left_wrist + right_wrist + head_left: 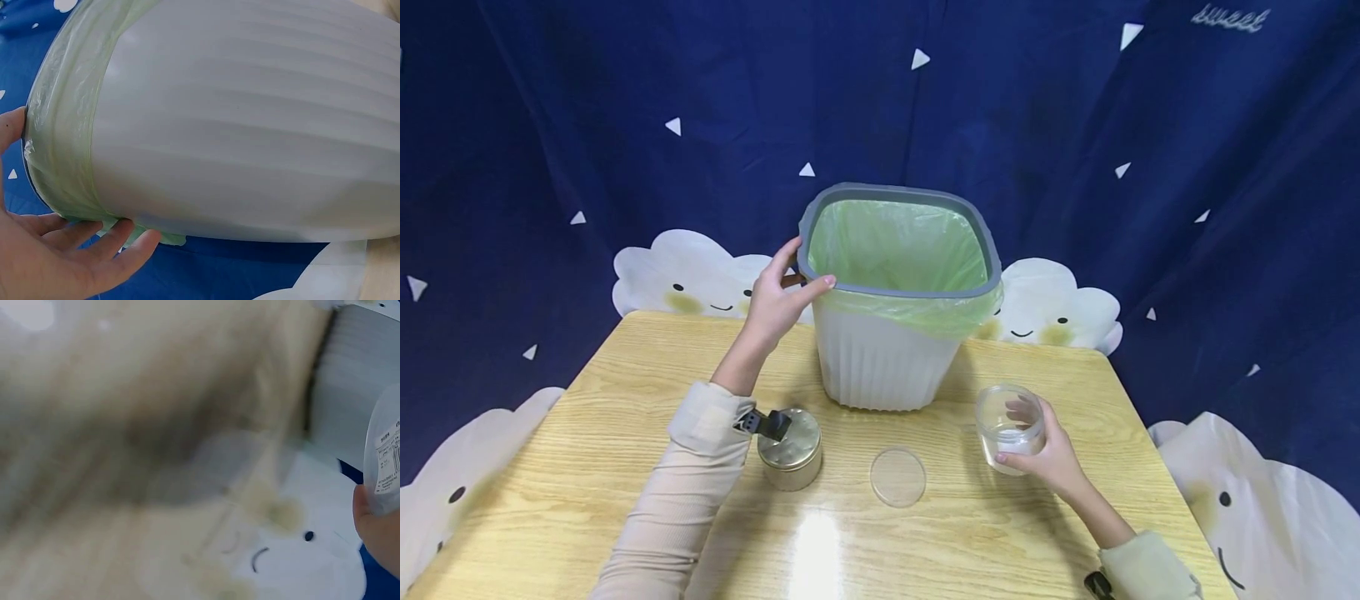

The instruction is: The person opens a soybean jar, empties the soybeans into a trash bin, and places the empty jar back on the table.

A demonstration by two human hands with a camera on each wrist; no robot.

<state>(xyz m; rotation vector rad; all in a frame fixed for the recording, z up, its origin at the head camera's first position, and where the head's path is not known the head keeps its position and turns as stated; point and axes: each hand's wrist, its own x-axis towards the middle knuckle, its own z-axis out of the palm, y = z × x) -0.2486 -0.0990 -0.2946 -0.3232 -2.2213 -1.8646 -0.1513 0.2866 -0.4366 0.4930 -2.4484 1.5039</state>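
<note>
A pale grey-white trash bin (880,358), lined with a green bag (895,242) under a grey rim, stands at the table's back. My left hand (775,300) grips its left front corner, thumb over the rim; the left wrist view shows fingers (125,250) along the bin's side. My right hand (1052,462) holds a clear plastic jar (995,421) with an open top, right of the bin. In the right wrist view, a white barcode label (389,459) shows on the jar. Between the hands, a clear round lid (898,477) lies flat on the table.
A closed round tin (793,467) with a gold-coloured lid stands beneath my left wrist, left of the clear lid. The wooden table (647,400) ends just behind the bin. A dark blue curtain (737,100) with white triangles and clouds hangs beyond.
</note>
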